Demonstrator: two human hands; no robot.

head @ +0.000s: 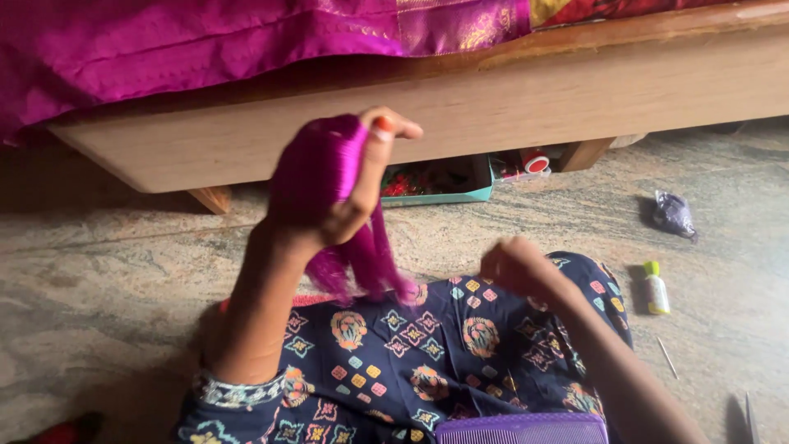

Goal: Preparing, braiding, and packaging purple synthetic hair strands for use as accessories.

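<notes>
Presently, the left hand (329,193) is raised, its grip closed round a bundle of magenta threads (316,177) wound over the fingers, loose ends (366,267) hanging below the wrist. The right hand (518,267), lower and to the right of it, sits blurred above the patterned dark-blue lap cloth (411,362); whether its grip is closed or holds anything cannot be told. Beyond the left hand: a wooden bed frame (509,103) draped in magenta silk (164,49). Right of the right hand, on the stone floor (99,271): a small yellow-capped bottle (656,289), a needle (667,358). Below: a purple comb (522,429).
</notes>
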